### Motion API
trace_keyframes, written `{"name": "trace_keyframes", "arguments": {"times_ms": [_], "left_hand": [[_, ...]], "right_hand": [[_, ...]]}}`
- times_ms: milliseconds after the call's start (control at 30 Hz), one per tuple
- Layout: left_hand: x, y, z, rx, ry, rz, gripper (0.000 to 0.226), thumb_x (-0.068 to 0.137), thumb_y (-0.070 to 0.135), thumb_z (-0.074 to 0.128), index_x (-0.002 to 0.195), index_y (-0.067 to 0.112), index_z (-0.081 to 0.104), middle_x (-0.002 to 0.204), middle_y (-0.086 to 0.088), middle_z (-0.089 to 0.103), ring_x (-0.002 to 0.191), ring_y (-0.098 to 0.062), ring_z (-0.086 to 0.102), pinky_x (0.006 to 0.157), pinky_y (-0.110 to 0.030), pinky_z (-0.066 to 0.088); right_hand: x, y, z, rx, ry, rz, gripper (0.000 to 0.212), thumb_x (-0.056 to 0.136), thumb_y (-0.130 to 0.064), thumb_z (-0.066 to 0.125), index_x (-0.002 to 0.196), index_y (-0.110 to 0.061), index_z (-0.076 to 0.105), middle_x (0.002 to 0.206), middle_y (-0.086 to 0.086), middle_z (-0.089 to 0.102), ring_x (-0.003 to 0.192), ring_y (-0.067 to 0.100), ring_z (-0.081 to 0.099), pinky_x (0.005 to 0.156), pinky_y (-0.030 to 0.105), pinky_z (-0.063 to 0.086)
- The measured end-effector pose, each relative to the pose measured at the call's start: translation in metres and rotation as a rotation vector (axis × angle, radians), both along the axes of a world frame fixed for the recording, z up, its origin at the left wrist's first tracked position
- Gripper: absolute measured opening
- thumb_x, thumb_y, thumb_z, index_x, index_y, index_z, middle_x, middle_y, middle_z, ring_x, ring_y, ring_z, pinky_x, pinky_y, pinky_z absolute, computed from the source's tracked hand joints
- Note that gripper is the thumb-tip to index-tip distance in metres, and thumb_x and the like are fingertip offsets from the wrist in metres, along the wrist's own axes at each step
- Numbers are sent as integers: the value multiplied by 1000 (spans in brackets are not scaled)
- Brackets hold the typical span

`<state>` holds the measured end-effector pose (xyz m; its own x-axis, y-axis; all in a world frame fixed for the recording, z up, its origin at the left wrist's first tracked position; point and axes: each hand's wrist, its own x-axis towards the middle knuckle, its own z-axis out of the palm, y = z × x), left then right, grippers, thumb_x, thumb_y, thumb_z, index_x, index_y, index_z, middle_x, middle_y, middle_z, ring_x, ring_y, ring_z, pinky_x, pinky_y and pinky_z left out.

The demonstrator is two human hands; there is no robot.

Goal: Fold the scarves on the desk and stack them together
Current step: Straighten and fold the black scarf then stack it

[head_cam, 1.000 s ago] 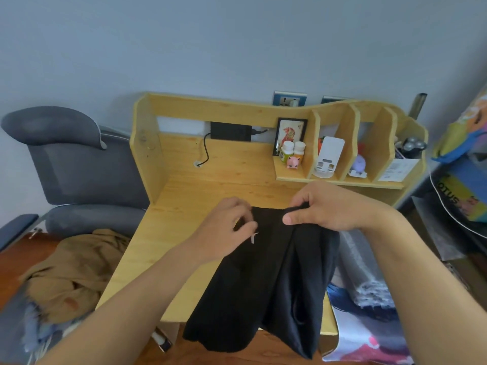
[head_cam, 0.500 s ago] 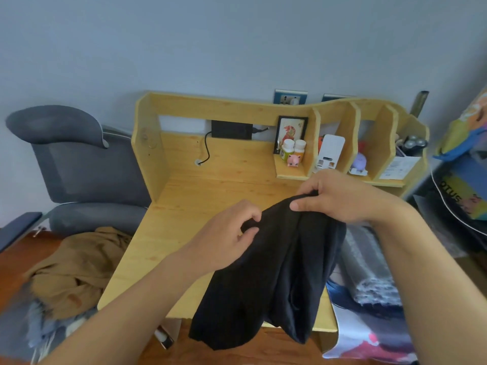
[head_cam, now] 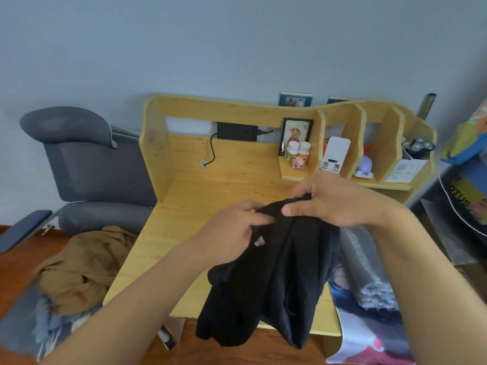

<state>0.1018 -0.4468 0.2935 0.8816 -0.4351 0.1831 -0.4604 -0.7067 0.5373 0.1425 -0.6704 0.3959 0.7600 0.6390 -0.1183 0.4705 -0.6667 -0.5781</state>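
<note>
While both hands pinch black scarf [head_cam: 274,280] top edge, left hand [head_cam: 234,233], right hand [head_cam: 332,204], fold underway; next: lay flat toward surface [head_cam: 210,196] front edge.

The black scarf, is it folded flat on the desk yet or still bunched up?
Bunched, not flat. The black scarf hangs in loose folds over the desk edge, gripped by left hand and right hand.

wall [head_cam: 237,43] pale blue-grey | chair [head_cam: 87,164] grey | floor [head_cam: 23,248] probably wood
</note>
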Motion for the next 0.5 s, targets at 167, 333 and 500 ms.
{"name": "trace_keyframes", "arguments": {"times_ms": [167,333,500], "left_hand": [[-1,-3,-5,-172,296,68,47,98,1,41,106,36,71,99,12,70,80,-13,66,77,-37,55],[-11,-4,0,-498,162,218,36,92,-6,51,77,24,64,71,19,60,62,-4,52,62,-14,38],[-17,4,9,-621,284,148,13,93,14,70,89,26,67,82,17,63,68,2,55,70,-13,42]], "right_hand": [[-1,-8,3,21,-13,-6,36,95,-32,68,66,-10,65,51,-13,44,50,5,41,52,20,32],[-2,-18,0,19,19,-30,39,94,-35,69,70,-4,64,52,-11,36,52,7,37,54,23,30],[0,-22,-3,77,29,-36,26,93,-36,69,69,-27,73,56,-8,45,56,9,43,59,29,36]]}}
